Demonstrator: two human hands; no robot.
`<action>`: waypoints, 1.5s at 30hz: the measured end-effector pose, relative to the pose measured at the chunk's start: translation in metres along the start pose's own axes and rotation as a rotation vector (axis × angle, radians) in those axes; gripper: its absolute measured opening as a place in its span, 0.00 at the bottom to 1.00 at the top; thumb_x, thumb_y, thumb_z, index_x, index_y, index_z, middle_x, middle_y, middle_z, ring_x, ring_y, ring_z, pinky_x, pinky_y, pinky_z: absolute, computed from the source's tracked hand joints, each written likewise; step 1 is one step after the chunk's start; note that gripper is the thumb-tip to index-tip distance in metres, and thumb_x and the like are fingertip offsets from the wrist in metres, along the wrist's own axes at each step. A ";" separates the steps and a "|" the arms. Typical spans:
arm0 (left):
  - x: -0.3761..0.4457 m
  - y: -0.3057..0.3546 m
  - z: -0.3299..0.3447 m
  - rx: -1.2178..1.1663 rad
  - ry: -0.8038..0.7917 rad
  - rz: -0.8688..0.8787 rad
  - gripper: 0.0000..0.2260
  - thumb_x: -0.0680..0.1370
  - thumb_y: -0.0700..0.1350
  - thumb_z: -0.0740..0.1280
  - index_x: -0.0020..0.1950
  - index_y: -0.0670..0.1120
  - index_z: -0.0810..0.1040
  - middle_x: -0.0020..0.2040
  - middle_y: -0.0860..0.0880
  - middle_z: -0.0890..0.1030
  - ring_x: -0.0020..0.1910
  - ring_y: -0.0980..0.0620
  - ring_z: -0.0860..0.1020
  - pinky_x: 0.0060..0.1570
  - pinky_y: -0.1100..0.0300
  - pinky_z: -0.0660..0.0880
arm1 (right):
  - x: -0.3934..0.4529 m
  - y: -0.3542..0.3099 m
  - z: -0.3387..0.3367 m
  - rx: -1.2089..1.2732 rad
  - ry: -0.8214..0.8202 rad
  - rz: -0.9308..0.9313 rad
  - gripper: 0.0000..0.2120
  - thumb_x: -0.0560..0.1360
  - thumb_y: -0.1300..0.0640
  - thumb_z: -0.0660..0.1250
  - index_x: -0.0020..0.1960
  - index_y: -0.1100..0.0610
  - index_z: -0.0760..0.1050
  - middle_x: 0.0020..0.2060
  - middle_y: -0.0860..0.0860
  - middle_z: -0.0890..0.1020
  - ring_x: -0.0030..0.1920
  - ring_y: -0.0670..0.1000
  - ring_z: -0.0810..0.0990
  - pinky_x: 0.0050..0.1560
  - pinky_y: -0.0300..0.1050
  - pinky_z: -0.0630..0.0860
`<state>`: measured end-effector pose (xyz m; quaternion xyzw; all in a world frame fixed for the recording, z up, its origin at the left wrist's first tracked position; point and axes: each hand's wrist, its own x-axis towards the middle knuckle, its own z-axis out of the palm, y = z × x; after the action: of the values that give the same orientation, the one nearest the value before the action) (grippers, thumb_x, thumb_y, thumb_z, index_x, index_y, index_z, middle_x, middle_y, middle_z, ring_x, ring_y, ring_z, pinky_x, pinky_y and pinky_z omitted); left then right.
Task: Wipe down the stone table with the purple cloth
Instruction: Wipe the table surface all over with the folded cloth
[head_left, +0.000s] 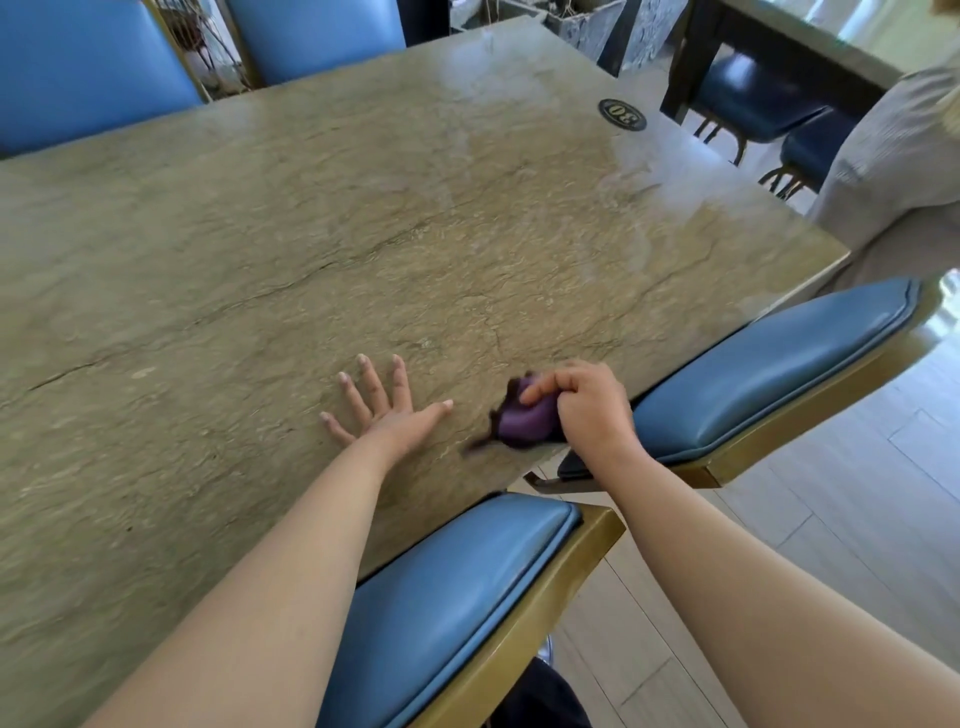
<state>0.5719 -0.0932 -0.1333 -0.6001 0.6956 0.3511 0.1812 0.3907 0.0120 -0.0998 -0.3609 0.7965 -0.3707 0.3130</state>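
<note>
The right hand (587, 405) is curled tight around a bunched purple cloth (522, 421), fingers folded over its top, and presses it onto the stone desk (311, 234) close to the near edge. A loose corner of the cloth trails out to the left of that hand, blurred. The left hand (387, 408) lies just to the left of the cloth, palm down and flat on the stone with fingers spread wide, holding nothing; the thumb tip points toward the cloth but stays apart from it.

Beyond the right hand, far across the desk, a round black number plate (622, 114) sits on the surface. A blue padded chair (452, 608) stands between the two forearms, tucked partly under the desk edge, and a second blue chair (769, 374) is just to the right of the right hand. Two more blue chairs (311, 36) stand at the far side, well beyond the left hand.
</note>
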 end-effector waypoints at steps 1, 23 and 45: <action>0.000 -0.001 0.000 -0.007 0.008 0.000 0.42 0.73 0.73 0.52 0.74 0.60 0.28 0.69 0.50 0.18 0.68 0.43 0.20 0.66 0.32 0.29 | 0.004 0.000 0.002 -0.054 0.009 -0.090 0.23 0.69 0.72 0.56 0.42 0.48 0.82 0.53 0.44 0.78 0.55 0.46 0.69 0.61 0.40 0.67; -0.001 -0.047 -0.004 -0.673 0.395 0.159 0.26 0.81 0.54 0.56 0.78 0.53 0.54 0.79 0.52 0.54 0.78 0.53 0.50 0.76 0.48 0.42 | 0.033 -0.028 0.115 -0.827 -0.667 -0.550 0.38 0.77 0.56 0.58 0.77 0.49 0.37 0.76 0.50 0.34 0.73 0.55 0.28 0.71 0.59 0.30; -0.065 -0.244 0.000 -0.399 0.293 -0.550 0.33 0.78 0.68 0.42 0.76 0.57 0.33 0.74 0.55 0.25 0.73 0.51 0.26 0.69 0.34 0.33 | 0.031 -0.089 0.257 -0.647 -0.648 -1.017 0.28 0.78 0.56 0.58 0.76 0.49 0.56 0.78 0.48 0.51 0.77 0.52 0.43 0.75 0.51 0.38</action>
<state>0.8209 -0.0554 -0.1556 -0.8319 0.4447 0.3286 0.0466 0.6012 -0.1482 -0.1704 -0.8583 0.4647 -0.0884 0.1988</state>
